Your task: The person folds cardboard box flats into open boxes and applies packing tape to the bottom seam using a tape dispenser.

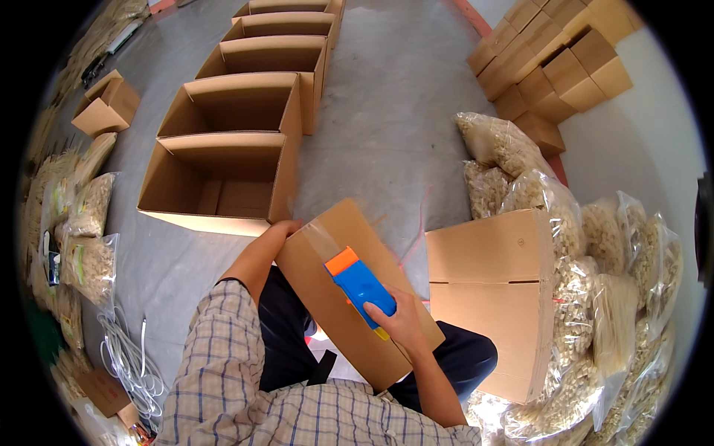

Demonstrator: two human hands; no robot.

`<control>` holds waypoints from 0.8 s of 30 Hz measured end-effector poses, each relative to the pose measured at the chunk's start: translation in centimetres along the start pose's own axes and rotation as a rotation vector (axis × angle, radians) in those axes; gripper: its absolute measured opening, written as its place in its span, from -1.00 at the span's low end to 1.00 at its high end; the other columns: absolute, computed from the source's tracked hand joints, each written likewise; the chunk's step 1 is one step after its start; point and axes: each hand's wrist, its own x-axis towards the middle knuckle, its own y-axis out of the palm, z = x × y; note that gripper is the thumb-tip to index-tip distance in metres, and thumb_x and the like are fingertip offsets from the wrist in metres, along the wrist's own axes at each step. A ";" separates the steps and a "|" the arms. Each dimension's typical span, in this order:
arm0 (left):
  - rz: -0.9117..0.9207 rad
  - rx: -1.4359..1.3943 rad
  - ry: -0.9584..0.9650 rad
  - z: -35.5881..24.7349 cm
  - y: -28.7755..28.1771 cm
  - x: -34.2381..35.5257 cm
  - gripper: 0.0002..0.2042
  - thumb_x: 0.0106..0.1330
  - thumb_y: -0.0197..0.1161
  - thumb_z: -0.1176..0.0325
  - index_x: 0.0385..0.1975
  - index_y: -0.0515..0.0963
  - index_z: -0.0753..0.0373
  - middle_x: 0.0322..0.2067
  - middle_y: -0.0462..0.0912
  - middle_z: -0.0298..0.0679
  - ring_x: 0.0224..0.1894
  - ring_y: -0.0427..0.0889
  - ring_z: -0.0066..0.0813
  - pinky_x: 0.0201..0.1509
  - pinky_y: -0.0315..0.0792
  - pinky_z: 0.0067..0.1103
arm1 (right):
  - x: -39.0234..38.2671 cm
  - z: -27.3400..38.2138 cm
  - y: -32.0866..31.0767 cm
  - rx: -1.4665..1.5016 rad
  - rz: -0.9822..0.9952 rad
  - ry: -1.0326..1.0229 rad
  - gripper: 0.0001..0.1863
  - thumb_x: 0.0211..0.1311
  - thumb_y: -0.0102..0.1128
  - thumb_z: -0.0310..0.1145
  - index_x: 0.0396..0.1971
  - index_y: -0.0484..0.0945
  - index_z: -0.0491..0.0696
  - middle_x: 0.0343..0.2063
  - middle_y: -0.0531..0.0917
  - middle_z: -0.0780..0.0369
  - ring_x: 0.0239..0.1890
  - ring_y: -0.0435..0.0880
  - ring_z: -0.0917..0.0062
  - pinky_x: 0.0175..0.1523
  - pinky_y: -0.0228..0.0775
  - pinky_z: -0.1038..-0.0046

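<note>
A closed cardboard box (320,271) lies slantwise across my lap, with clear tape along the seam near its far end. My right hand (401,323) is wrapped round a blue tape dispenser (364,290) with an orange front, pressed against the top of that box. At the box's far left corner, my left hand (286,229) grips the edge; most of its fingers are hidden. Just beyond my left hand stands the nearest open carton (275,178) of a row.
Several open cartons (260,56) run away from me in a row. On my right are a stack of flattened cardboard (483,305) and bulging clear bags (573,297). More bags (91,260) and a coiled white cable (134,364) lie at left. Boxes (550,67) are piled at far right.
</note>
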 end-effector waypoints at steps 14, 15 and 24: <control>-0.552 0.627 0.604 -8.2 5.5 -9.8 -0.37 0.30 -0.34 -0.04 -0.45 0.52 0.47 -0.34 0.50 0.21 -0.20 0.45 0.17 -0.08 0.30 -0.22 | -7.1 -0.6 -4.5 -0.083 0.008 0.003 -0.56 0.00 0.21 -0.15 -0.22 0.48 -0.20 -0.49 0.58 0.21 -0.45 0.53 0.60 -0.29 0.37 0.55; -0.578 0.643 0.593 -8.3 5.3 -10.1 -0.37 0.30 -0.34 -0.05 -0.44 0.52 0.47 -0.35 0.50 0.21 -0.20 0.45 0.16 -0.07 0.31 -0.22 | -9.7 -1.6 -5.5 -0.052 -0.051 0.007 -0.57 0.00 0.22 -0.16 -0.22 0.48 -0.19 -0.48 0.58 0.22 -0.42 0.53 0.61 -0.26 0.37 0.55; -0.734 0.767 0.699 -11.5 6.6 -10.4 -0.42 0.28 -0.28 -0.06 0.02 0.32 0.34 0.01 0.33 0.15 0.11 0.28 -0.06 0.21 0.05 -0.24 | -18.8 -10.0 -4.9 0.070 -0.223 0.282 -0.67 -0.10 0.27 -0.26 -0.38 0.55 -0.20 -0.62 0.58 0.21 -0.60 0.53 0.67 -0.45 0.37 0.59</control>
